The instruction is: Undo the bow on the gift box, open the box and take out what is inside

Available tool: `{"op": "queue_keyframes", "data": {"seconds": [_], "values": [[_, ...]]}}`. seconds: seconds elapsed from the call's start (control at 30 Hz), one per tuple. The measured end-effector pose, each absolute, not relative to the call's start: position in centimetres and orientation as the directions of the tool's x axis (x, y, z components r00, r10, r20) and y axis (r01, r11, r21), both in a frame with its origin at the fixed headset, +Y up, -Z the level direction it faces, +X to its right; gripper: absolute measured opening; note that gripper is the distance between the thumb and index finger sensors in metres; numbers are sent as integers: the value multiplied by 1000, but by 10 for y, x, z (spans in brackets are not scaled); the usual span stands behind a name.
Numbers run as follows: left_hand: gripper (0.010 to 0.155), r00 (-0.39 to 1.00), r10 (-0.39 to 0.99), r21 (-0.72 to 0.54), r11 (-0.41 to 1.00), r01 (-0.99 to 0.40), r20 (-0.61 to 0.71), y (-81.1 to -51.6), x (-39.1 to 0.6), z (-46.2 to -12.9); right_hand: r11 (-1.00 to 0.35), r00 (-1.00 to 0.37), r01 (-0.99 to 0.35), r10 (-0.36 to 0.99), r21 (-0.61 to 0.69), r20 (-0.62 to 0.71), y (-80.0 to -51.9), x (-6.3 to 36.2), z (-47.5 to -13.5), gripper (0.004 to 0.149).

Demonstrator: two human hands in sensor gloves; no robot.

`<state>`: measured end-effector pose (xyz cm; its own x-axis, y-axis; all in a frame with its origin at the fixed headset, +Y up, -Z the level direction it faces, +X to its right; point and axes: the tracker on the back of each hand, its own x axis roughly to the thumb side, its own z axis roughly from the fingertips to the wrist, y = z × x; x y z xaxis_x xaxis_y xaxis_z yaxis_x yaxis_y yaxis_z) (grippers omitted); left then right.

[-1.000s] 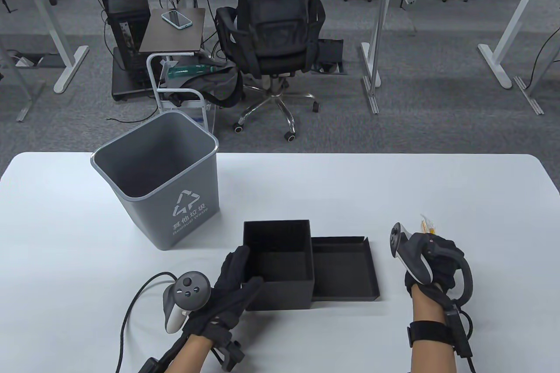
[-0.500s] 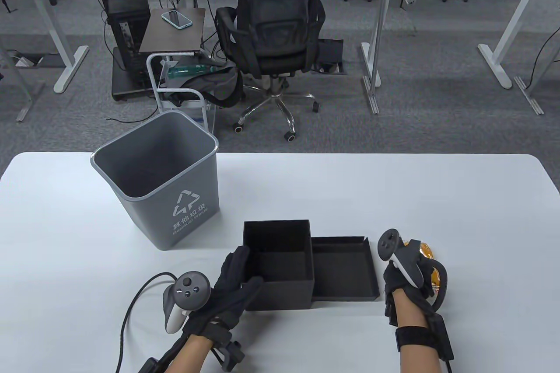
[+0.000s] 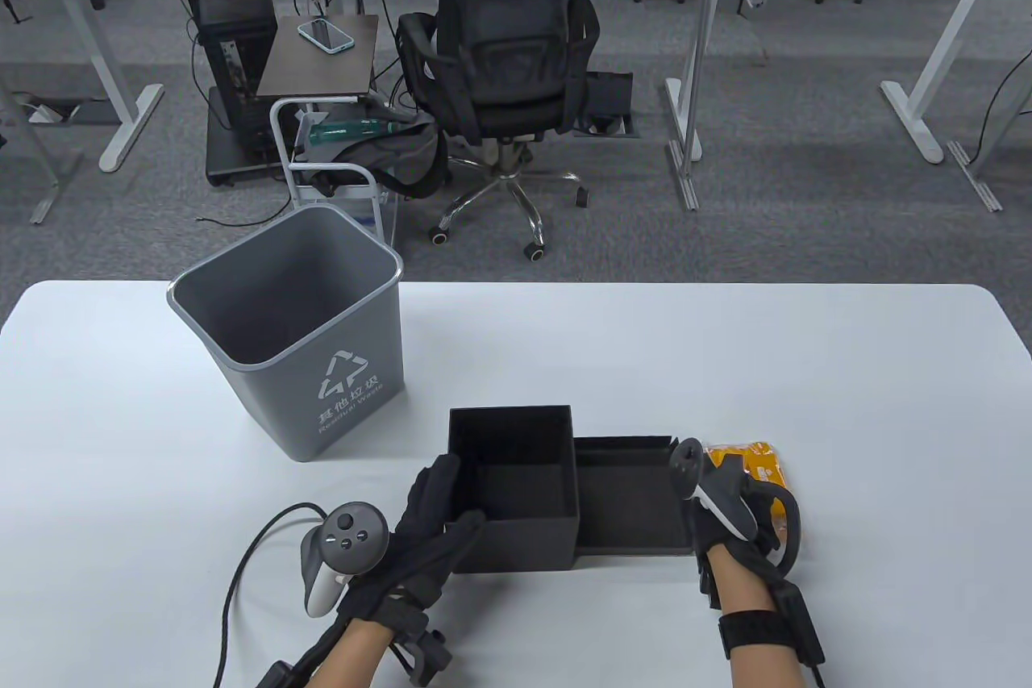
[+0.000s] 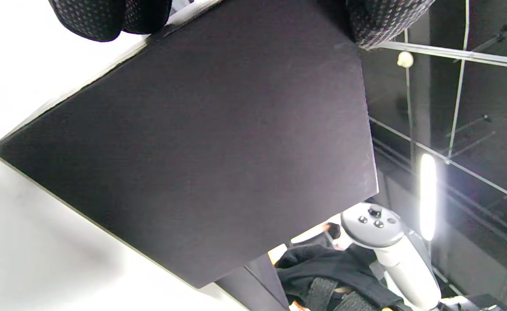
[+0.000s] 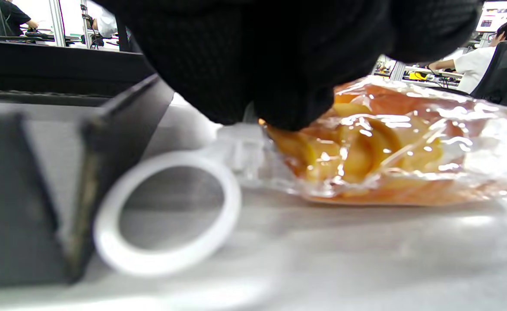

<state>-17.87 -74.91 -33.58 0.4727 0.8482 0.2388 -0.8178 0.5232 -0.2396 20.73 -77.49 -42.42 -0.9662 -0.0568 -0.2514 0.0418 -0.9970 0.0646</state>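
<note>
The black gift box (image 3: 516,514) (image 4: 219,142) stands open, and nothing shows inside it. Its lid (image 3: 633,498) (image 5: 106,142) lies upturned against the box's right side. My left hand (image 3: 458,493) grips the box's near left corner, fingers (image 4: 89,17) along the left wall and thumb on the front wall. An orange snack packet (image 3: 764,462) (image 5: 387,147) in clear wrap lies on the table just right of the lid. My right hand (image 3: 735,493) (image 5: 279,65) holds the packet's left end, fingers curled down onto it. A white plastic ring (image 5: 167,211) lies beside the packet, next to the lid's wall.
A grey waste bin (image 3: 290,325) stands on the white table (image 3: 726,349) behind and left of the box. Beyond the far edge a person sits in an office chair (image 3: 508,59) among desks. My left hand's cable (image 3: 242,567) trails over the near left of the table.
My right hand has brought the packet down from the air and leftward; the packet now rests on the table beside the lid. The left hand and box have not moved.
</note>
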Motion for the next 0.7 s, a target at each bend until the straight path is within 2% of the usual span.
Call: {"op": "queue_keyframes", "data": {"seconds": [0.13,0.3,0.43,0.5,0.6,0.7], "values": [[80,473,848,-238,523,-818,239,-749,-179,-336,-998,-972,-10,-5,63,-234,-777,211,-423,41],[80,476,847,-239,526,-816,237,-749,-179,-336,-975,-956,-221,218,-5,-195,-771,221,-411,41],[80,477,843,-224,529,-819,248,-748,-178,-334,-953,-949,-301,303,-32,-86,-753,211,-394,43],[80,478,842,-218,530,-819,250,-749,-178,-334,-953,-953,-303,304,22,17,-747,199,-384,48],[85,471,848,-212,520,-827,244,-750,-178,-333,-920,-890,-336,380,201,250,-756,173,-372,55],[91,460,858,-226,506,-832,227,-751,-179,-333,-908,-880,-270,368,321,301,-780,153,-367,59]]}}
